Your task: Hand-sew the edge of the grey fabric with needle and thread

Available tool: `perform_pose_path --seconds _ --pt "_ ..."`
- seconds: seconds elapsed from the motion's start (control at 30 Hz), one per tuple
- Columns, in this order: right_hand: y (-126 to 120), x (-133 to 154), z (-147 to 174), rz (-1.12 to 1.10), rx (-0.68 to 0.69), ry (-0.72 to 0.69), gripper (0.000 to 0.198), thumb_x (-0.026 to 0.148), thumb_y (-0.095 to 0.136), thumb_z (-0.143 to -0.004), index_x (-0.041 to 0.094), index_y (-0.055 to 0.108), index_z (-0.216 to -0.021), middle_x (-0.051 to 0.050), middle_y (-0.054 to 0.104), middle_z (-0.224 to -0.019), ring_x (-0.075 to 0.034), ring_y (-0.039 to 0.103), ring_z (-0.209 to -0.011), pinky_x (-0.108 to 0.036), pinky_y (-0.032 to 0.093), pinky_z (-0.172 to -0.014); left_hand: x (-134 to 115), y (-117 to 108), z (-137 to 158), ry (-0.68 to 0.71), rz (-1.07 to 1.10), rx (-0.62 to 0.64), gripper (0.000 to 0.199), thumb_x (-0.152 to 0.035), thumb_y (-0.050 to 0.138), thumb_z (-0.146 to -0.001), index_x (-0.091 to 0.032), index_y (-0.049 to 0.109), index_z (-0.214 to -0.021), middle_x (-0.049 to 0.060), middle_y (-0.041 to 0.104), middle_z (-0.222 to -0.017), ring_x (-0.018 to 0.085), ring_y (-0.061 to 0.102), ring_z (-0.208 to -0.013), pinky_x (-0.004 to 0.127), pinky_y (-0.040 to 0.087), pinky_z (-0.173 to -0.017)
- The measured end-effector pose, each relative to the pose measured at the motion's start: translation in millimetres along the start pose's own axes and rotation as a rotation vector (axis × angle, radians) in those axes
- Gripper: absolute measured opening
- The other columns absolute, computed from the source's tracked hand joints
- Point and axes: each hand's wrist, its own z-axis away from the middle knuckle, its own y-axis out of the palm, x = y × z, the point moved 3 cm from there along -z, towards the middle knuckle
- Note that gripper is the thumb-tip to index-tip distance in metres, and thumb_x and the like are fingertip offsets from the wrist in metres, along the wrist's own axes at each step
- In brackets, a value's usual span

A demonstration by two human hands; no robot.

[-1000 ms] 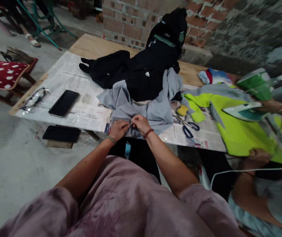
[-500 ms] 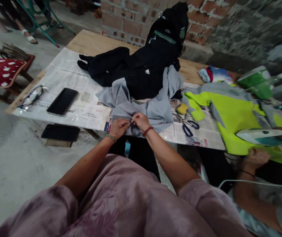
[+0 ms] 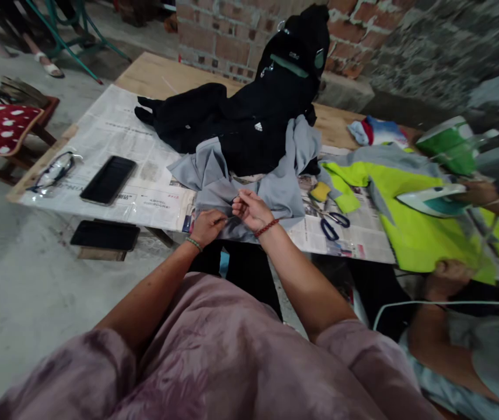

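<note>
A grey cloth garment (image 3: 276, 189) lies crumpled at the table's front edge, partly under a black jacket (image 3: 236, 131) with a white logo. My left hand (image 3: 208, 227), with a green bracelet, is closed at the garment's near edge, pinching the cloth. Just right of it, my right hand (image 3: 252, 210), wearing a red beaded bracelet, is turned palm up. Its thumb and fingertips are pinched above the cloth; what is between them is too small to make out. Scissors (image 3: 334, 226) with dark blue handles and a yellow sponge-like block (image 3: 320, 191) lie to the right.
Newspaper under clear plastic covers the wooden table (image 3: 153, 64). Glasses (image 3: 55, 172) and a phone (image 3: 108, 179) lie left; another phone (image 3: 105, 235) sits lower. At right a co-worker's hand holds an iron (image 3: 428, 200) over a yellow-grey garment (image 3: 415, 236). A black backpack (image 3: 295, 52) stands behind.
My right hand has moved slightly apart from my left and turned palm upward; before, their fingertips met. The co-worker's iron has moved up and left across the yellow garment.
</note>
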Motion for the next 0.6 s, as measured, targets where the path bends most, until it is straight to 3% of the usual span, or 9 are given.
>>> perform_pose_path --seconds 0.07,0.13,0.23,0.33,0.4,0.5,0.6 --pt "5.7 -1.8 -0.2 -0.033 0.060 0.039 0.007 0.012 0.048 -0.085 0.019 0.047 -0.084 0.004 0.060 -0.061 -0.009 0.062 -0.057 -0.023 0.054 -0.059 0.8 0.4 0.0 -0.007 -0.017 0.005 0.011 -0.019 0.057 -0.080 -0.017 0.067 -0.076 0.002 0.066 -0.074 0.014 0.059 -0.071 0.027 0.045 -0.070" --pt "5.7 1.5 -3.1 0.013 0.095 -0.010 0.007 0.012 0.051 -0.083 0.018 0.049 -0.082 0.002 0.062 -0.068 -0.010 0.065 -0.067 -0.027 0.055 -0.069 1.7 0.9 0.0 -0.022 -0.027 0.012 0.011 -0.020 0.057 -0.081 -0.018 0.067 -0.077 0.002 0.067 -0.076 0.014 0.060 -0.072 0.027 0.045 -0.071" --pt "-8.3 24.7 -8.6 0.300 0.010 -0.308 0.002 0.016 0.054 -0.080 0.019 0.053 -0.080 0.002 0.062 -0.073 -0.011 0.063 -0.074 -0.029 0.053 -0.077 2.5 1.4 -0.3 -0.037 -0.025 0.020 0.012 -0.022 0.057 -0.081 -0.018 0.067 -0.078 0.002 0.067 -0.077 0.014 0.060 -0.072 0.026 0.045 -0.071" --pt "-27.7 67.1 -5.9 0.780 -0.103 -0.679 0.009 0.018 0.051 -0.079 0.018 0.060 -0.080 0.001 0.064 -0.079 -0.012 0.060 -0.080 -0.030 0.048 -0.084 2.7 1.6 -0.7 -0.042 -0.026 0.028 0.013 -0.024 0.057 -0.082 -0.018 0.067 -0.077 0.001 0.068 -0.077 0.014 0.060 -0.073 0.026 0.045 -0.071" --pt "-40.1 99.1 -0.2 1.019 -0.149 -0.850 0.014 0.017 0.048 -0.079 0.017 0.062 -0.080 -0.001 0.065 -0.083 -0.013 0.059 -0.084 -0.030 0.046 -0.085 2.7 1.6 -1.1 -0.040 -0.033 0.033 0.013 -0.025 0.056 -0.082 -0.018 0.067 -0.078 0.001 0.068 -0.078 0.014 0.060 -0.074 0.026 0.045 -0.073" --pt "-57.5 146.3 9.8 1.188 -0.219 -1.002 0.016 0.014 0.047 -0.080 0.016 0.063 -0.081 -0.002 0.065 -0.084 -0.013 0.060 -0.084 -0.028 0.046 -0.083 2.7 1.1 -1.3 -0.041 -0.039 0.036 0.013 -0.025 0.056 -0.082 -0.018 0.067 -0.079 0.002 0.068 -0.080 0.015 0.060 -0.076 0.027 0.045 -0.074" --pt "-72.1 187.1 18.3 1.188 -0.319 -1.095 0.017 0.011 0.046 -0.081 0.014 0.063 -0.082 -0.002 0.065 -0.081 -0.011 0.060 -0.080 -0.027 0.047 -0.080 2.4 0.3 -1.3 -0.042 -0.032 0.046 0.013 -0.024 0.056 -0.082 -0.018 0.067 -0.079 0.003 0.068 -0.078 0.016 0.060 -0.075 0.027 0.045 -0.073"
